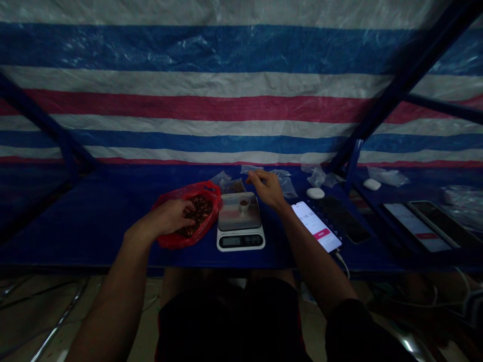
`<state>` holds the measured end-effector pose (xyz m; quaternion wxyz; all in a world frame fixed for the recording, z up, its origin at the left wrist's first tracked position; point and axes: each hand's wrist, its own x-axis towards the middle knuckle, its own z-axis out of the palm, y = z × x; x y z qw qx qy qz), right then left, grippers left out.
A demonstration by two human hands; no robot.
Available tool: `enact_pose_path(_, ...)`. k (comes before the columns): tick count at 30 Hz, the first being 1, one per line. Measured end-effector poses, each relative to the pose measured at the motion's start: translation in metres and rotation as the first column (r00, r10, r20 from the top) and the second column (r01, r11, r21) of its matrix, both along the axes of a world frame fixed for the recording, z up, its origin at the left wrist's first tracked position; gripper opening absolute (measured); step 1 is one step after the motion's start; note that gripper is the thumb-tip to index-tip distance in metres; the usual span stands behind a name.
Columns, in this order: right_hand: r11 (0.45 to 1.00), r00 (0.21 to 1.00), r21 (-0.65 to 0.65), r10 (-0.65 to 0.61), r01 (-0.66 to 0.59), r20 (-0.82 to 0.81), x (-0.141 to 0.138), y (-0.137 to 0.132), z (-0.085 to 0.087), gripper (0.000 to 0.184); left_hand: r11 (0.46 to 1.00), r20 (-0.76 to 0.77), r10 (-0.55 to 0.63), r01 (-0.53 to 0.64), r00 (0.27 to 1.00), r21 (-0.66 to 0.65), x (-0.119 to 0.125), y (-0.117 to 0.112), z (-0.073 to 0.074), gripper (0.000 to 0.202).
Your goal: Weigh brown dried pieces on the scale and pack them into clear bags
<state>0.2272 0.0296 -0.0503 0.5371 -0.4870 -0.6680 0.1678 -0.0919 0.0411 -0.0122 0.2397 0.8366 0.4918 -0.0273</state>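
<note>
My left hand (175, 216) reaches into a red plastic bag (215, 201), thumb and fingers apart and touching the small brown nut-like pieces (202, 207) inside. Right of the bag stands a white digital scale (241, 241) with a metal plate. On that plate sits a small white cup (244, 205) with something brown in it. Beyond the scale's right corner my right hand (267, 187) is raised with its fingers curled and their tips together. Whatever may be between them is too small to make out.
Clear plastic bags (285, 183) lie behind the scale, one (234, 186) with brown pieces. A lit phone (317, 226), a dark phone (350, 221) and a white case (315, 193) are right. More phones (417, 226) lie farther right. Blue metal frame bars (396, 90) and a striped sheet (226, 108) stand behind.
</note>
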Motion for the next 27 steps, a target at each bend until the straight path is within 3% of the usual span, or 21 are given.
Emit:
enact_pose_path(4, 0.999, 0.998, -0.032, 0.031, -0.03, 0.046, -0.001, 0.0, -0.003, 0.047, 0.998, -0.011, -0.033, 0.034, 0.999, 0.057, -0.005, 0.0, -0.015, 0.022)
enact_pose_path(11, 0.995, 0.997, -0.096, 0.04, -0.033, 0.072, -0.001, -0.001, -0.002, 0.047, 0.995, -0.007, 0.032, -0.032, 0.999, 0.094, 0.006, -0.004, -0.015, 0.03)
enact_pose_path(16, 0.997, 0.996, -0.079, 0.025, -0.018, 0.087, 0.0, -0.001, -0.002, 0.046, 0.993, -0.021, 0.0, 0.003, 1.0, 0.117, 0.01, -0.005, -0.013, 0.019)
enact_pose_path(19, 0.997, 0.995, -0.08, 0.024, -0.016, 0.097, 0.001, 0.0, -0.003, 0.045, 0.995, 0.007, 0.019, -0.02, 1.0, 0.096, 0.006, -0.005, -0.004, 0.019)
enact_pose_path(22, 0.997, 0.995, -0.069, 0.026, -0.02, 0.092, 0.001, 0.001, -0.004, 0.044, 0.996, 0.108, 0.008, -0.018, 0.994, 0.093, 0.011, -0.008, 0.015, 0.021)
enact_pose_path(27, 0.997, 0.995, -0.07, 0.028, -0.021, 0.094, 0.003, 0.002, -0.005, 0.046, 0.976, 0.333, -0.196, 0.152, 0.922, 0.155, 0.065, -0.013, 0.047, 0.024)
